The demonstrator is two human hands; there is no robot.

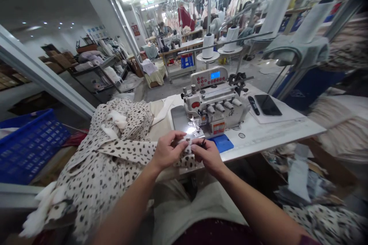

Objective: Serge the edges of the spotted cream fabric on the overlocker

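Note:
Cream fabric with black spots point(126, 150) lies heaped at the left of the machine table and runs across to my hands. My left hand point(166, 150) is closed, pinching an edge of this fabric between thumb and fingers. Close beside it, my right hand point(210, 157) is closed on the same edge. A small dark thing point(203, 143) shows at the right hand's fingers, too small to name. Both hands are just in front of the overlock sewing machine point(216, 104), near its presser foot. A blue flat piece point(223, 143) lies right of the right hand.
A black phone point(268, 105) and a marker pen point(253, 106) lie on the table's right side. Thread cones point(208, 46) stand behind the machine. A blue basket point(31, 145) is at the left. Stacked fabric point(342, 122) and a scrap-filled box point(330, 160) are at the right.

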